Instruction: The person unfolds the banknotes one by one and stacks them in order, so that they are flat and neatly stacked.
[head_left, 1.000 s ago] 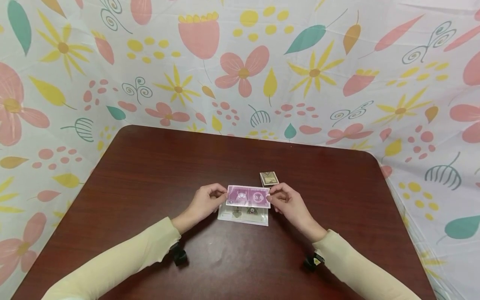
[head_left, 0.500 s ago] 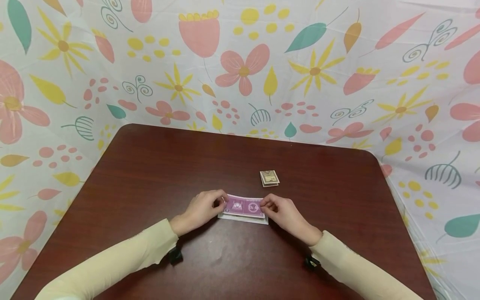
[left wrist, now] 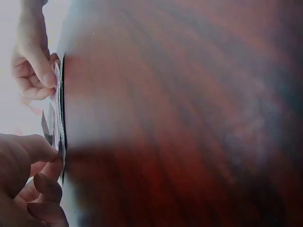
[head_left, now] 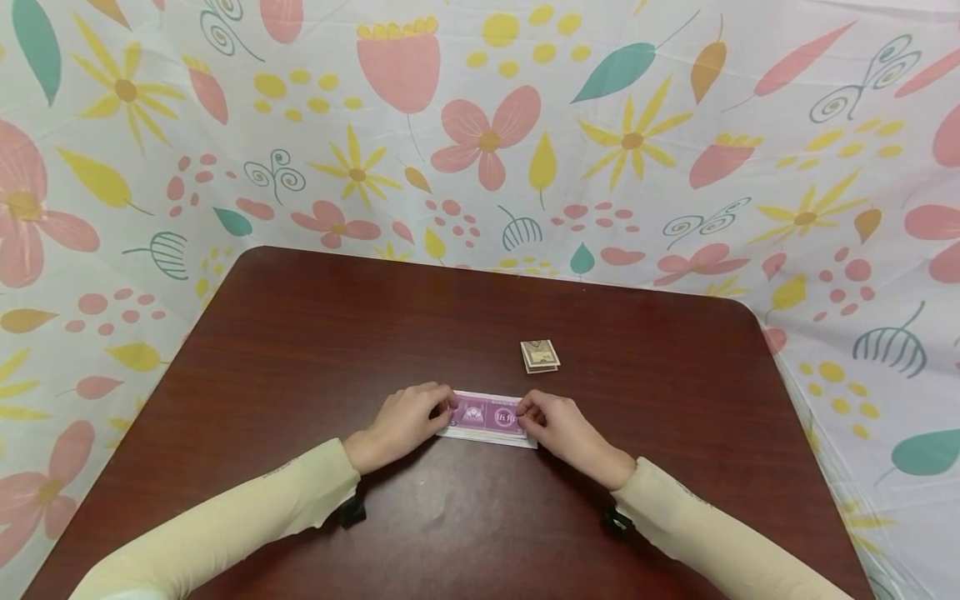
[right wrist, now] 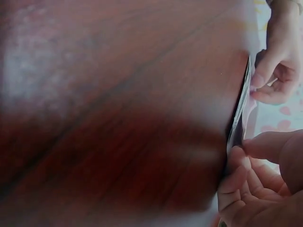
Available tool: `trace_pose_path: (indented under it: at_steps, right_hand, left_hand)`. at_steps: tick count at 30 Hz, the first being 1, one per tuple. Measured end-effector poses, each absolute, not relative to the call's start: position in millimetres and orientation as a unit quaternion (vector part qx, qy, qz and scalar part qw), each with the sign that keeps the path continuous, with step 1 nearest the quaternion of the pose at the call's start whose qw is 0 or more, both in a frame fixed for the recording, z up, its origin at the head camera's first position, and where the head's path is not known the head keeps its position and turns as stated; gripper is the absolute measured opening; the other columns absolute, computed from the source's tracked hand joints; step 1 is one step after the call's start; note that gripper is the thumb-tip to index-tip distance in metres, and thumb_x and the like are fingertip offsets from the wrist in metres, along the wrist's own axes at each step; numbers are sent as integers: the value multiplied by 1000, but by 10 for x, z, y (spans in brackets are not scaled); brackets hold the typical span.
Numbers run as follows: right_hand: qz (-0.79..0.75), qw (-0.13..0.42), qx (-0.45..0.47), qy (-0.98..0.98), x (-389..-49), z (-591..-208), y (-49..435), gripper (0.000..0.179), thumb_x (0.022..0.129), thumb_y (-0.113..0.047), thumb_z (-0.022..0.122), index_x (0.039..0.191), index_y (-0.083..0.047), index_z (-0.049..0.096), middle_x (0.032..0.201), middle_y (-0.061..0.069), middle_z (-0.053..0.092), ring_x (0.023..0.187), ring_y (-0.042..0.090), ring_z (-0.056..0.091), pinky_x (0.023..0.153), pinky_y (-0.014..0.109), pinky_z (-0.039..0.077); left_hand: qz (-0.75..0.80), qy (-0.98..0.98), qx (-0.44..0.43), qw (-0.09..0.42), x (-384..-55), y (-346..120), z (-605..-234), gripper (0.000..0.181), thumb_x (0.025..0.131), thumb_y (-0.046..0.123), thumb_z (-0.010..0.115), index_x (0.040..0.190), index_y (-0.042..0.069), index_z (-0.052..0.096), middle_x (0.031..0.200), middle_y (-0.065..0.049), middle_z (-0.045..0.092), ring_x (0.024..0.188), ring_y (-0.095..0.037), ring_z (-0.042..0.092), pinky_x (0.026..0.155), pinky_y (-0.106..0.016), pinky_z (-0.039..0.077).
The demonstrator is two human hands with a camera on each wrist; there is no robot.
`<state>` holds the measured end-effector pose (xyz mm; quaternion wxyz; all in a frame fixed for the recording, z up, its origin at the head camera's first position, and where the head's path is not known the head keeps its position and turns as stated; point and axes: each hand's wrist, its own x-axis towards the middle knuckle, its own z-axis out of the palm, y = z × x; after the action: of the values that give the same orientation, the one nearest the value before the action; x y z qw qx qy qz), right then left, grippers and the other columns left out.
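Note:
A purple banknote [head_left: 486,414] lies low over a pale, white-edged sheet or stack of notes [head_left: 517,442] in the middle of the table. My left hand [head_left: 405,421] pinches the banknote's left end between thumb and finger. At the right end, my right hand [head_left: 567,427] pinches it the same way. Both wrist views show the papers edge-on as a thin layered pile [right wrist: 240,113], almost flat to the tabletop. Most of the lower paper is hidden under the purple note. Beyond the right hand sits a small folded brownish note [head_left: 539,356], touched by neither hand.
The dark reddish-brown table [head_left: 337,325] has rounded far corners. A white cloth [head_left: 480,108] printed with flowers and leaves hangs behind and along its sides. Black straps with small devices [head_left: 352,510] sit under both wrists.
Both hands have lowered the purple banknote and drawn it closer, so it now covers most of the pale paper below. The hands still pinch its ends. The folded note stays put.

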<state>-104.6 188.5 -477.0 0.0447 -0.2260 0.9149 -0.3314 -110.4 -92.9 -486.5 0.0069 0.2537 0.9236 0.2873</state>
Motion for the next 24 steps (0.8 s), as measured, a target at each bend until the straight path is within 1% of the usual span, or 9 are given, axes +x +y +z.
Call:
trace_pose_path:
  at_steps: [7,14,18,21,24]
  right_hand:
    - [-309,45,-230,922,-1051,-4747,1854,6,91,-1,73,93,-6,70,74,-7,61,67,1,52,62,22,47]
    - [-294,37,-237,925,-1047,-4716,1839,10,89,2,73,94,-6,70,72,-7,60,65,2,50,60,22,44]
    - [-289,51,-238,926,-1065,-4689,1851,8,90,0,75,94,-6,71,72,-7,59,65,3,49,59,22,43]
    - [-293,61,-248,922,-1110,-4661,1885,6,91,-3,76,94,-6,71,72,-7,59,64,3,49,59,22,44]
    - [-304,46,-254,917,-1195,-4632,1935,5,92,-4,76,94,-5,72,74,-6,63,66,3,54,61,24,49]
  left_hand:
    - [267,927,262,3,-1108,-920,-4867,10,94,14,73,104,17,74,87,9,64,74,-8,59,63,-33,51]
    - [253,931,263,3,-1106,-915,-4846,11,92,16,76,103,19,73,84,10,57,71,-9,56,59,-34,48]
    - [255,930,265,3,-1110,-927,-4842,12,92,16,77,103,19,73,84,11,56,71,-8,56,59,-33,48]
    - [259,928,269,6,-1115,-937,-4848,12,92,17,77,104,18,73,85,10,58,72,-8,56,60,-32,48]
    - [262,925,274,7,-1120,-944,-4852,12,93,18,78,104,18,73,86,10,60,73,-8,58,61,-31,49]
